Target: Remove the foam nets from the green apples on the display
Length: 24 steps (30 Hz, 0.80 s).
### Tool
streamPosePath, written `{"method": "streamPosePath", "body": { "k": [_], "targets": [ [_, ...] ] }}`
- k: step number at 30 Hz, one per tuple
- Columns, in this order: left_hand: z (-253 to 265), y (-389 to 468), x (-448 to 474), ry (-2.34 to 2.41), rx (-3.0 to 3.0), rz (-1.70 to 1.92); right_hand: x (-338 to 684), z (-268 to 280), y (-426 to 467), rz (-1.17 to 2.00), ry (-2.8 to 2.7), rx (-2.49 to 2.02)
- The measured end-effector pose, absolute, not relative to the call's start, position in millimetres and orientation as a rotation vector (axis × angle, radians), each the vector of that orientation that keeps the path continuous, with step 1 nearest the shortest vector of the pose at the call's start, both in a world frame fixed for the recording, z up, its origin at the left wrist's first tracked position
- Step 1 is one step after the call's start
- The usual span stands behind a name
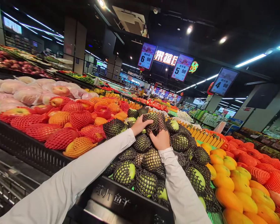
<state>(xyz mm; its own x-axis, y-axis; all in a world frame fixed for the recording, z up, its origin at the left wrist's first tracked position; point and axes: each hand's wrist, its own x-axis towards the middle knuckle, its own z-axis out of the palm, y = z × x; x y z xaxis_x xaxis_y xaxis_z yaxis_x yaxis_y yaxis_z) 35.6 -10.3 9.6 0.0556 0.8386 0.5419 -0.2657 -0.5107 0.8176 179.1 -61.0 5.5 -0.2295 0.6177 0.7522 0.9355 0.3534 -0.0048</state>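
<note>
A green apple in a black foam net (pixel 156 120) is gripped between my two hands, raised at the upper part of the green apple pile. My left hand (pixel 140 125) closes on its left side, thumb and fingers against the net. From below and to the right, my right hand (pixel 161 139) wraps round the same apple, its fingers partly hidden. Several more netted green apples (pixel 124 172) lie heaped under and around both hands. Some show bare green skin through gaps in their nets.
To the left are red and orange netted apples (pixel 73 123) in a black crate (pixel 30 157). Oranges (pixel 240 189) fill the right side, beside red-netted fruit (pixel 259 165). A black front panel (pixel 114 199) edges the green apples. Price screens (pixel 182 67) hang overhead.
</note>
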Motion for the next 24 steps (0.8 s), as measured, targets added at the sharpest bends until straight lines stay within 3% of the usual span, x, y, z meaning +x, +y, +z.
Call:
{"method": "streamPosePath", "body": {
  "k": [6, 11, 14, 18, 24],
  "targets": [
    [12, -11, 30, 0.567, 1.451, 1.638, 173, 13, -71, -0.442, -1.887, -1.508],
    [3, -2, 23, 0.503, 1.397, 1.195, 175, 14, -72, -0.430, -1.831, -1.454],
    [-1, 3, 20, 0.472, 1.364, 1.108, 175, 14, -73, -0.399, -1.849, -1.487],
    [3, -1, 19, 0.612, 1.312, 1.185, 174, 15, -75, -0.423, -1.876, -1.529],
    [6, 4, 20, 0.846, 1.201, 1.577, 173, 14, -77, -0.392, -2.156, -1.396]
  ]
}}
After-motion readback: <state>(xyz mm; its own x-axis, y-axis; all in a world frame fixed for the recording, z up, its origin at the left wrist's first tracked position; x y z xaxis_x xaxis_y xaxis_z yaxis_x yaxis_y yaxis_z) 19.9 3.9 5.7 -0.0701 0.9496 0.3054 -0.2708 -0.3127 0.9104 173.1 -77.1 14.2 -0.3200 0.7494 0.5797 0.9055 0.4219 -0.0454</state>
